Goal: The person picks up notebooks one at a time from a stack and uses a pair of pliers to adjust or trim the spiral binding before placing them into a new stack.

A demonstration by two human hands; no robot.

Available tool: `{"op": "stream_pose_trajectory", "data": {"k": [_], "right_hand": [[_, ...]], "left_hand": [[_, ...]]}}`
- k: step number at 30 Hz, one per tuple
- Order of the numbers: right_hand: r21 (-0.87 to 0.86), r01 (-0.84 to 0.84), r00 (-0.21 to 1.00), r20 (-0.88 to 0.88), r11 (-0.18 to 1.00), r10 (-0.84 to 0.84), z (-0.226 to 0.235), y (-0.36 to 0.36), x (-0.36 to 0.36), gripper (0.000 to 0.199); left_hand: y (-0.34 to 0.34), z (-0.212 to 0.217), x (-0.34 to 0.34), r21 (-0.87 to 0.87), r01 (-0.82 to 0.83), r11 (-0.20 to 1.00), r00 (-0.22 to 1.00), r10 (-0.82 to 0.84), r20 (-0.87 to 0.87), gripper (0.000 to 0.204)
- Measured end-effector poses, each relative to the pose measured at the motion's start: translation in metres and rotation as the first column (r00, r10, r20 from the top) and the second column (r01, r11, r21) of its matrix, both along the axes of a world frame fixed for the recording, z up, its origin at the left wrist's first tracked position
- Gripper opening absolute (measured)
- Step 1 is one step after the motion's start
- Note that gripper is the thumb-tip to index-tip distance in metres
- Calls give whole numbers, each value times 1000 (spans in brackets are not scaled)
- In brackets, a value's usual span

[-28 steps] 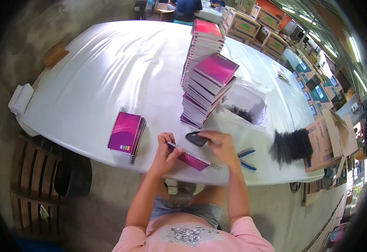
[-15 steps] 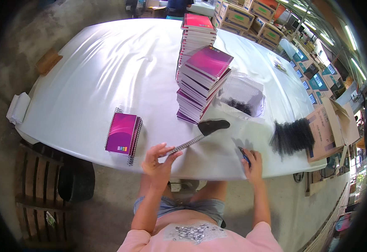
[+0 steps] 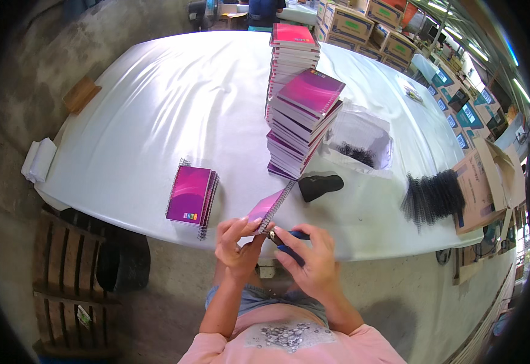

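My left hand (image 3: 238, 250) pinches the near end of a spiral notebook (image 3: 266, 207) with a magenta cover, tilted over the table's front edge. In my right hand (image 3: 316, 264) are blue-handled pliers (image 3: 291, 253). Their jaws are at the near end of the notebook's dark wire coil, close to my left fingertips. Whether the jaws grip the wire cannot be made out. A small pile of coiled purple notebooks (image 3: 190, 193) lies left of my hands. Just beyond the notebook I hold lies a black, rounded object (image 3: 319, 187).
Tall stacks of notebooks (image 3: 310, 92) stand mid-table on the white cover (image 3: 137, 121). To their right is a white-lined box (image 3: 374, 130) with black coils inside. More black coils (image 3: 430, 199) spill by an open carton (image 3: 480, 191). A person (image 3: 263, 13) and stacked cartons (image 3: 347, 24) are behind.
My right hand has brought the pliers leftward from the table's right side to the notebook's coil end. The notebook has turned, showing more of its cover, and come off the black object.
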State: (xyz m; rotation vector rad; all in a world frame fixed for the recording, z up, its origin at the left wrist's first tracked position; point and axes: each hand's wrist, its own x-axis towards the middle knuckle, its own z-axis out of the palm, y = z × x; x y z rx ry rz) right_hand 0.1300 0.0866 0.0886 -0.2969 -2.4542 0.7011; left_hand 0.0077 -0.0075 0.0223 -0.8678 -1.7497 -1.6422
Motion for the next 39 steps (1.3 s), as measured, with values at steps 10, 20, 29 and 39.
{"op": "stream_pose_trajectory", "data": {"k": [10, 20, 29, 39], "right_hand": [[-959, -90, 925, 19, 269, 378, -30, 9, 11, 41], [288, 331, 780, 452, 898, -433, -54, 44, -2, 46], [-171, -643, 763, -53, 747, 645, 47, -27, -134, 62], [-551, -150, 984, 0, 821, 179, -49, -31, -221, 67]], "left_hand": [[-2, -3, -2, 2, -62, 998, 949, 60, -310, 41], [-27, 13, -20, 449, -224, 865, 936, 63, 346, 45], [-97, 59, -49, 134, 46, 990, 991, -61, 115, 49], [-106, -13, -84, -127, -49, 991, 804, 114, 584, 42]]}}
